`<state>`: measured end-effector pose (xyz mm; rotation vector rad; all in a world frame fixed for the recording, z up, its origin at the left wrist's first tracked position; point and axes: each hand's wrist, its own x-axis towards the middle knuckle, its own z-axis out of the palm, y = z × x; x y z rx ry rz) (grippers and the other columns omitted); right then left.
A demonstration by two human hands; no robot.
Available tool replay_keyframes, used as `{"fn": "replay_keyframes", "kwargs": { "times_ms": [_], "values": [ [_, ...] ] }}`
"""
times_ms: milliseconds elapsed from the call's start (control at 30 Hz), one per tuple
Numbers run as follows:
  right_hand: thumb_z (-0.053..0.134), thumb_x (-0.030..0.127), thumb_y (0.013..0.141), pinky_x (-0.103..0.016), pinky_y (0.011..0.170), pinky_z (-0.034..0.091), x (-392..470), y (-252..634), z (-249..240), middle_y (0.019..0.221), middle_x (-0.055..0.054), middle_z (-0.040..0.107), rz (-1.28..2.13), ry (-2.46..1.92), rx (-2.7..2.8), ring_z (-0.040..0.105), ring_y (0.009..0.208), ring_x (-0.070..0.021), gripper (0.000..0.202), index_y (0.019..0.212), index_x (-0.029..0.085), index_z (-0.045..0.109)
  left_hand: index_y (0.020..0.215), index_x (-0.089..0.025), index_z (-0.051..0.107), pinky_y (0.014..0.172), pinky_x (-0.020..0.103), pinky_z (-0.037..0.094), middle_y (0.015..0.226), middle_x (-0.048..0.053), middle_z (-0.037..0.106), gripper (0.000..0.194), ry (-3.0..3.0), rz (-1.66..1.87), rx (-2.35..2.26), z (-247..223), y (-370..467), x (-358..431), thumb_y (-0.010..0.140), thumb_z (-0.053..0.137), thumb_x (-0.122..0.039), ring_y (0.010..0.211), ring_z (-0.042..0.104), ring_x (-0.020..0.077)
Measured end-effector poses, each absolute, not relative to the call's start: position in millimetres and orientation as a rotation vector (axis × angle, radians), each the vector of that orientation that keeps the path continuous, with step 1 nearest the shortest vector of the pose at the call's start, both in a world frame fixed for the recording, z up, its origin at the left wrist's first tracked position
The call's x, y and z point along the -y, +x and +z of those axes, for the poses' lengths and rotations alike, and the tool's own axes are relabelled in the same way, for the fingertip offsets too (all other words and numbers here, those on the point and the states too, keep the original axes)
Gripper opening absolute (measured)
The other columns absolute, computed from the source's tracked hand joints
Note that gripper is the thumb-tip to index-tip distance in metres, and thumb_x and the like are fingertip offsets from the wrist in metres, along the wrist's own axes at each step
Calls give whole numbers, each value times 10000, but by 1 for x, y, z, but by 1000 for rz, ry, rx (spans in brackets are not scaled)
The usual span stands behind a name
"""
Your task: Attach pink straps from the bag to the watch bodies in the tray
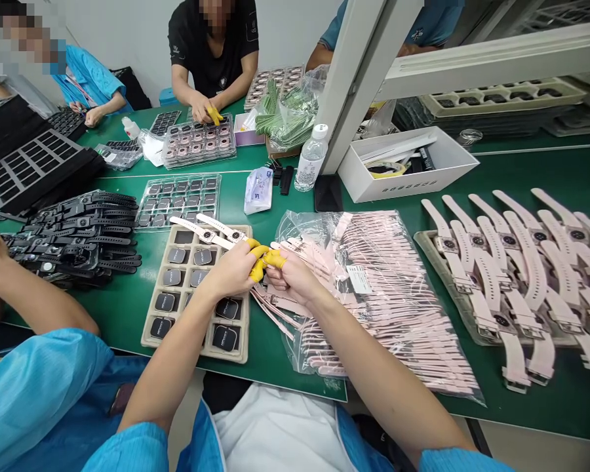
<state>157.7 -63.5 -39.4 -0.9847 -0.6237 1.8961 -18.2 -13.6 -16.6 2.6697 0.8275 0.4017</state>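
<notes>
My left hand [233, 267] and my right hand [295, 278] meet above the gap between a tray and a plastic bag. Yellow covers sit on their fingertips. Both are closed, fingers pinched together; what lies between them is hidden. Beneath my left hand is a beige tray [146, 328] with square black watch bodies [225, 337] in its compartments. Two watches with pale straps [221, 226] lie across its far edge. By my right hand, pink watch straps [373, 314] fill the clear bag, and a few loose ones [275, 309] stick out towards the tray.
Pink-strapped watches [531, 282] cover a tray at right. Black-strapped watches [88, 229] are piled at left, beside a co-worker's arm [44, 288]. Farther back stand a water bottle [311, 159], a white box [408, 164] and a metal post [356, 85]. Another co-worker [216, 59] sits opposite.
</notes>
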Motion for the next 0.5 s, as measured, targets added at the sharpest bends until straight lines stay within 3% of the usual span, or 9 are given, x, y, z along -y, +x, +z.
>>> {"fn": "replay_keyframes", "kwargs": {
  "times_ms": [200, 500],
  "values": [
    [737, 322, 745, -177, 381, 143, 63, 160, -38, 470, 104, 394, 1955, -854, 534, 234, 375, -35, 301, 737, 223, 453, 1375, -178, 581, 1050, 432, 530, 1248, 141, 629, 398, 2409, 573, -723, -13, -20, 13, 1061, 351, -263, 1144, 623, 247],
    [766, 335, 730, -181, 383, 144, 63, 160, -35, 469, 102, 409, 1902, -904, 591, 254, 374, -39, 320, 749, 222, 467, 1384, -179, 580, 1066, 438, 520, 1264, 138, 621, 404, 2420, 598, -709, -15, -22, 12, 1039, 378, -235, 1164, 614, 251]
  ]
}}
